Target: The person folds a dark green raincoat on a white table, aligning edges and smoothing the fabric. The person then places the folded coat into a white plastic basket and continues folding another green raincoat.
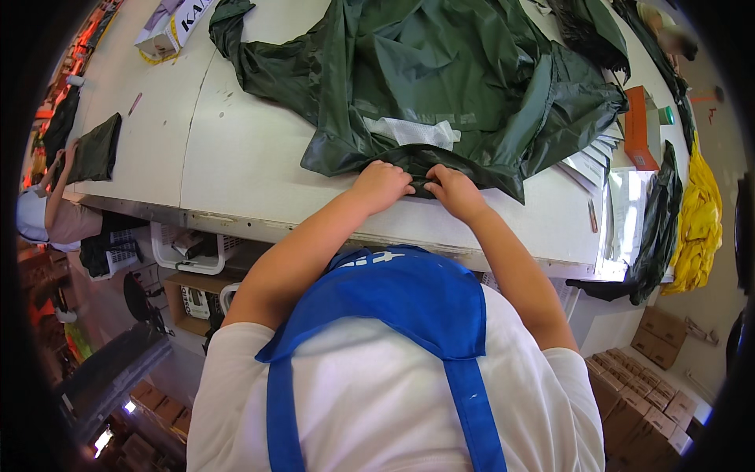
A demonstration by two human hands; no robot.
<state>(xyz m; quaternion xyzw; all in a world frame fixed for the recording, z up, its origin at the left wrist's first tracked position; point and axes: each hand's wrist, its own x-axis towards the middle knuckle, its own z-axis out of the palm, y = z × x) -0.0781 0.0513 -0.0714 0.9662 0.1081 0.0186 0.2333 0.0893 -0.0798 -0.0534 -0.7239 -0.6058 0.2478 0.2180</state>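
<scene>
A large dark green raincoat-like garment [440, 79] lies spread and crumpled on the white table [236, 157]. A clear plastic patch [413, 131] shows on it near the front. My left hand [381, 185] and my right hand [454, 191] sit side by side at the garment's near edge, both pinching the green fabric between them. My forearms reach up from the lower edge over my white shirt and blue apron.
Another person [55, 212] works at the table's left end with a dark green piece [96, 149]. An orange box [638, 130], papers [590, 161] and a yellow garment [696, 228] lie right. Cardboard boxes [645, 393] stack on the floor at right.
</scene>
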